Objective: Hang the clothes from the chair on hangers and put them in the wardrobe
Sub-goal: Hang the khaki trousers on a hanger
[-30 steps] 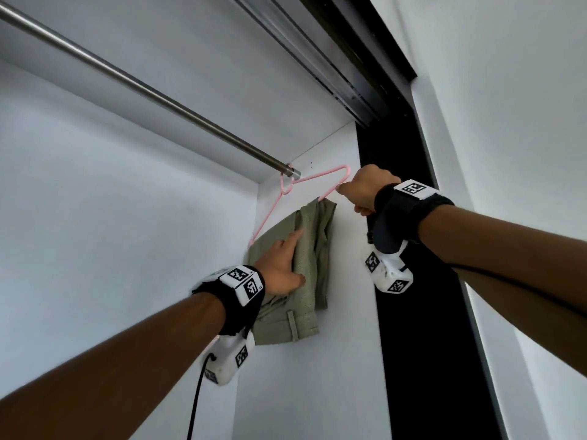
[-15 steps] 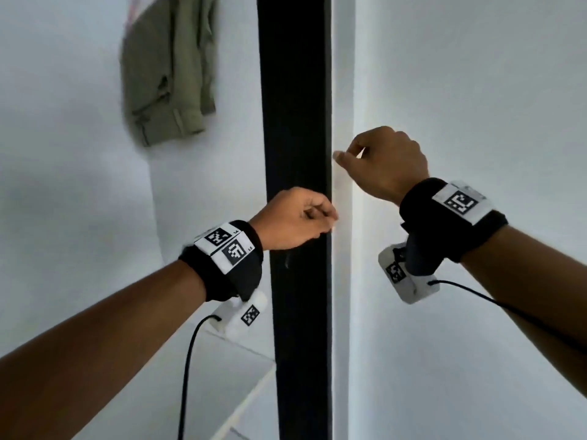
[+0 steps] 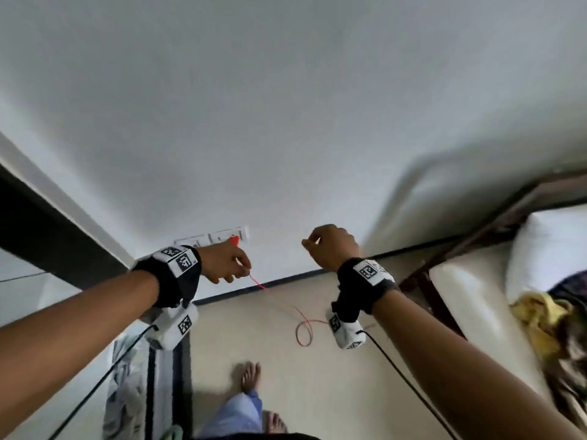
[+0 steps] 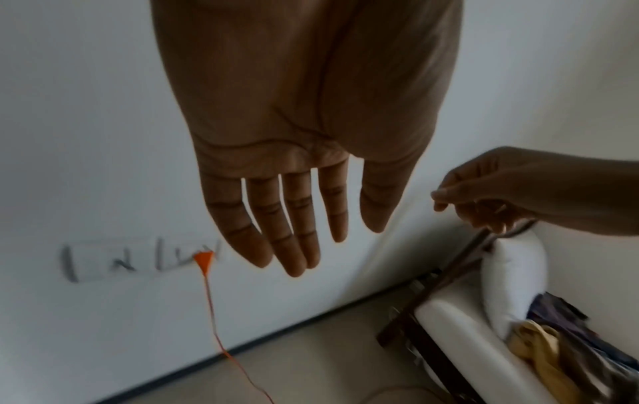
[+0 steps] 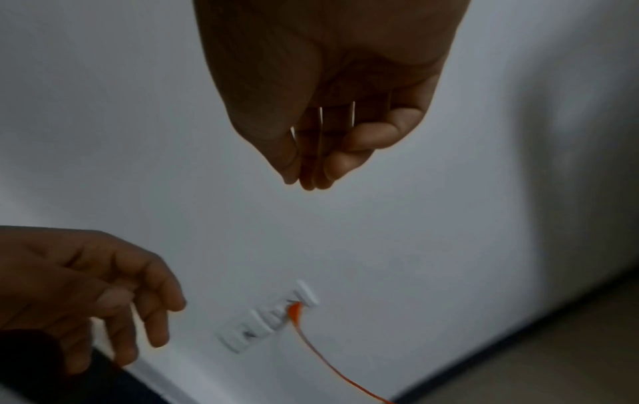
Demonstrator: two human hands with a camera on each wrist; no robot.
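A yellow garment [image 3: 536,315] lies with darker clothes [image 3: 568,354] on the white-cushioned chair [image 3: 467,300] at the far right; the left wrist view shows the same yellow garment [image 4: 532,344]. My left hand [image 3: 228,268] hangs in the air before the wall, and the left wrist view shows this hand [image 4: 297,246] with straight fingers and nothing in it. My right hand [image 3: 327,246] floats beside it, well short of the chair, loosely curled and empty [image 5: 311,164]. No hanger and no wardrobe rail are in view.
A dark wardrobe frame edge [image 3: 47,236] runs along the left. A white socket plate [image 3: 219,238] on the wall has an orange plug [image 3: 235,239], and its thin cable [image 3: 303,331] loops over the floor. A white pillow [image 3: 546,246] leans on the chair. My feet [image 3: 251,376] stand below.
The view swung from the wardrobe to the wall, floor and chair. Both hands left the pink hanger and green garment, which hang in the wardrobe. The left hand uncurled.
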